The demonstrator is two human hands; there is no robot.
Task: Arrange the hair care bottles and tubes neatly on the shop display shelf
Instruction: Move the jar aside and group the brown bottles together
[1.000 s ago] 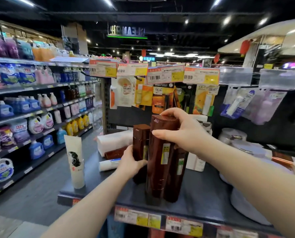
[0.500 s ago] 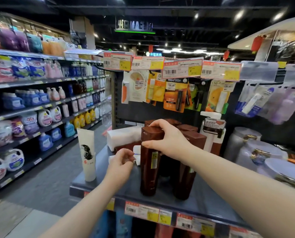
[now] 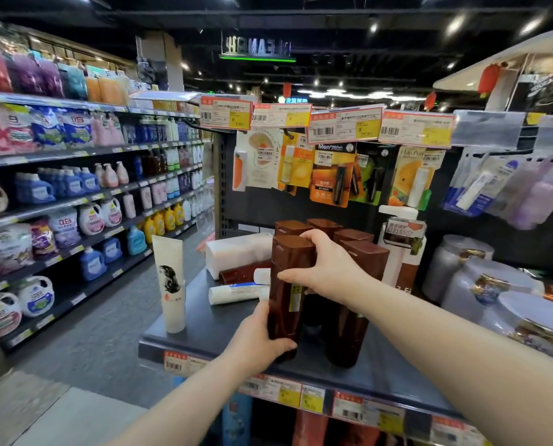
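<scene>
Upright on the shelf (image 3: 223,336), near its front edge: bottle (image 3: 289,284), gripped low by left hand (image 3: 259,342), fingers curled round its base, and clasped high by right hand (image 3: 330,268), thumb across its face. At 3 o'clock, just beside, more brown bottles (image 3: 347,339). At 9 o'clock, apart, a standing white tube (image 3: 171,284); at 11, a lying tube (image 3: 236,292); at 1, a pump bottle (image 3: 402,249).

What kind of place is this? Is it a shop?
Probably a supermarket: price tags hang above the display shelf, laundry detergent jugs fill the long racks at left, and brown bottles stand grouped for sale.
</scene>
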